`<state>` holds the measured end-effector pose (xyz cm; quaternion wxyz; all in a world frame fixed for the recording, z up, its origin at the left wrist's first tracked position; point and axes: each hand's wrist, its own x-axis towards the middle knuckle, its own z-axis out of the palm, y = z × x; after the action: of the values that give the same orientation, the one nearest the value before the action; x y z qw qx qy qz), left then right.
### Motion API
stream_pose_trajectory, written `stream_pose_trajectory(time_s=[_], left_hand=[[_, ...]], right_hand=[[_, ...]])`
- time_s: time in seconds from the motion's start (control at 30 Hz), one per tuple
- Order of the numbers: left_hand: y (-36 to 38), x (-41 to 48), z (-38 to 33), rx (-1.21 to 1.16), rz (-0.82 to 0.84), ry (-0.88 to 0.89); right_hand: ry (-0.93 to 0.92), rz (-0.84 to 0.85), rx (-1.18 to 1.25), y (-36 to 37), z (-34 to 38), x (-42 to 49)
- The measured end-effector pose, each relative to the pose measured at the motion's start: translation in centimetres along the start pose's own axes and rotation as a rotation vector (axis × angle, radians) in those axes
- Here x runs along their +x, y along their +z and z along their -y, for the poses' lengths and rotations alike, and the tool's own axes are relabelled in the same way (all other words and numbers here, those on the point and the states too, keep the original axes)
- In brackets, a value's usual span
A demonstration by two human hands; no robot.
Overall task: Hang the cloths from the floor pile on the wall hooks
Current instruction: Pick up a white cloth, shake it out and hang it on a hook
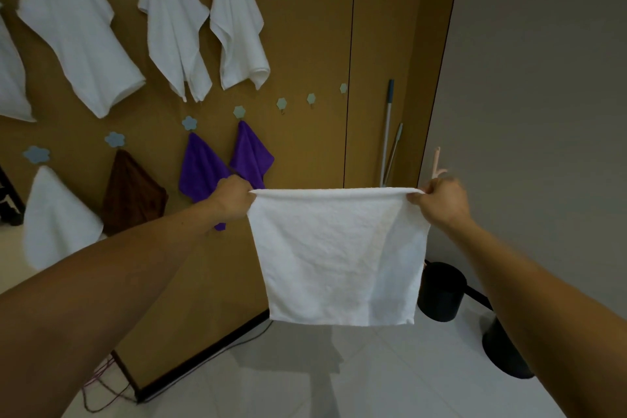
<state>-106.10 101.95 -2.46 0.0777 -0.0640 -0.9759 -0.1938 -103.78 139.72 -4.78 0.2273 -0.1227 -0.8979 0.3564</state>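
White cloth hangs stretched flat between both hands, drooping below them. Left hand pinches its top left corner, right hand pinches the top right, fingers curled tight.

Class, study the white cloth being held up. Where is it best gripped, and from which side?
Probably the top corners of the white cloth, pinched from the outer sides, as the left hand and right hand do: it hangs flat and square with its top edge taut.
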Motion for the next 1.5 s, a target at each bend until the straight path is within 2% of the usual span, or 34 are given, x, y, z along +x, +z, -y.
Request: stream_pose_trajectory(time_s=[0.1, 0.17, 0.2, 0.27, 0.33, 0.37, 0.43, 0.5, 0.63, 0.73, 0.83, 0.9, 1.0, 1.13, 1.23, 1.3, 1.4, 1.5], left_hand=[[0.9, 0.4, -0.7, -0.381, -0.165, -0.068], [1.5, 0.6, -0.9, -0.679, -0.241, -0.136], [1.8, 0.7, -0.9, -0.733, -0.257, -0.145], [2.4, 0.8, -0.6, -0.603, -0.346, -0.073], [2.3, 0.6, 0.2, -0.384, -0.442, 0.099], [2.3, 0.8, 0.9, -0.268, -0.407, 0.177], [2.6, 1.6, 2.8, -0.022, -0.217, 0.235], [3.2, 2.4, 4.2, 0.046, -0.110, 0.248], [3.4, 5.2, 3.9, -0.165, -0.223, 0.279], [2.8, 8.7, 3.4, -0.332, -0.282, 0.236], [2.3, 12.5, 2.9, -0.540, -0.365, 0.142], [2.0, 15.3, 2.7, -0.753, -0.400, 0.009], [1.8, 18.9, 2.9, -1.056, -0.420, -0.170], [0.8, 22.1, 4.0, -1.172, -0.424, -0.219], [0.5, 23.9, 4.1, -1.152, -0.372, -0.176], [0.5, 24.8, 3.6, -1.042, -0.294, -0.057], [0.2, 26.0, 2.8, -0.740, -0.039, 0.158], [-0.2, 28.0, 2.2, -0.411, 0.194, 0.270]], right_hand=[[-0.060, -0.075, 0.075, -0.2, -0.3, 0.0], [-0.054, 0.002, 0.117, -0.1, -0.7, -0.2], [-0.056, 0.017, 0.123, -0.1, -0.8, -0.2], [-0.076, -0.095, 0.245, -0.1, -0.9, 0.2], [-0.090, -0.194, 0.361, -0.1, -0.7, 1.0], [-0.109, -0.136, 0.309, 0.1, -0.6, 1.3], [-0.131, 0.048, 0.068, 1.3, -1.2, 2.0], [-0.087, 0.052, 0.022, 2.7, -1.7, 3.0], [0.021, -0.013, 0.124, 5.0, -0.6, 5.2], [0.048, -0.031, 0.233, 6.7, 0.9, 7.4], [-0.005, -0.017, 0.258, 8.5, 3.0, 10.1], [-0.041, -0.002, 0.232, 9.6, 4.4, 11.7], [-0.101, 0.097, 0.194, 11.3, 6.0, 13.5], [-0.135, 0.259, 0.172, 12.5, 7.4, 15.3], [-0.141, 0.258, 0.210, 14.1, 8.6, 16.6], [-0.140, 0.220, 0.283, 15.4, 9.8, 17.8], [-0.104, 0.201, 0.358, 17.1, 11.1, 20.3], [-0.124, 0.201, 0.327, 18.5, 11.6, 23.4]])
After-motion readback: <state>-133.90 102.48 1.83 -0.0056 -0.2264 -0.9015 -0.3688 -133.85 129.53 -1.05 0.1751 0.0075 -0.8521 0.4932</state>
